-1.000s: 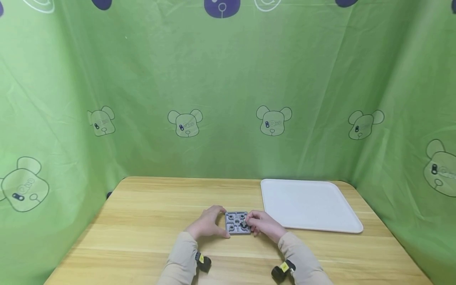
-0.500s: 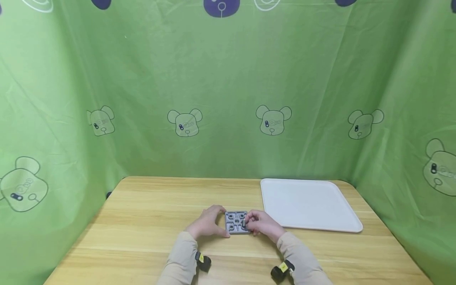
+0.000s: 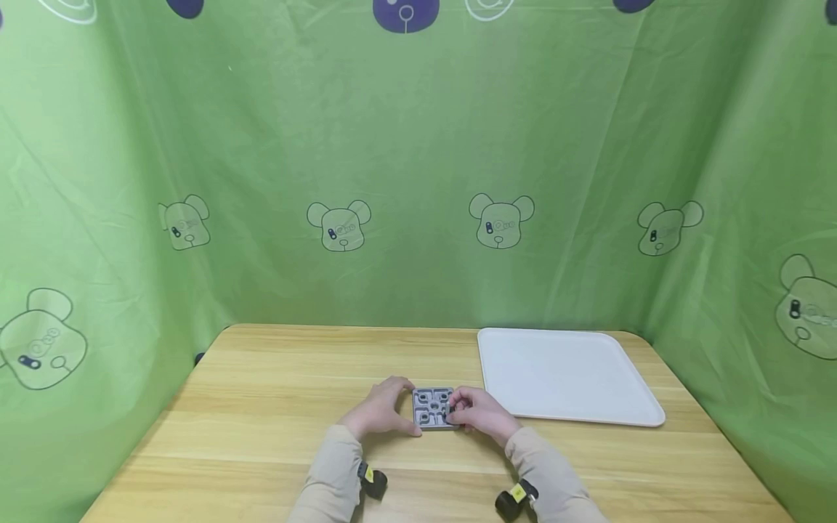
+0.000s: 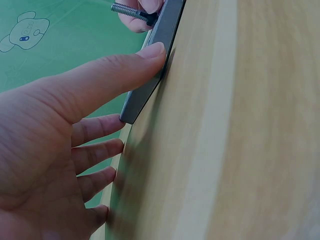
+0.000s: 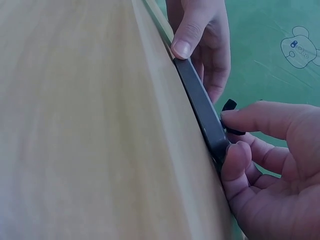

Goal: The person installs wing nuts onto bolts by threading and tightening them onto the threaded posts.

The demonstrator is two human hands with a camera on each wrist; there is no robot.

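Observation:
A square grey plate [image 3: 428, 409] with recessed slots and holes lies flat on the table. My left hand [image 3: 379, 409] holds it by the left side, thumb at the near corner and index finger at the far corner; the other fingers spread along the tabletop. At the plate's right side, my right hand [image 3: 484, 414] pinches a small bolt [image 4: 131, 12] over the near right slot. Its threaded shank sticks up and out from the fingers in the left wrist view, with a black part at its base. In the right wrist view, fingers mostly hide this black part [image 5: 230, 105].
Behind and right of the hands, a white tray [image 3: 569, 374] lies on the wooden table [image 3: 294, 356]. A green printed curtain [image 3: 418, 283] encloses the back and sides. Each sleeve carries a black wrist camera [image 3: 375, 484].
My right fingers have shifted around the bolt, tipping it from slanted to more upright, and the thumb has come closer over the slot. The left hand and plate have stayed put.

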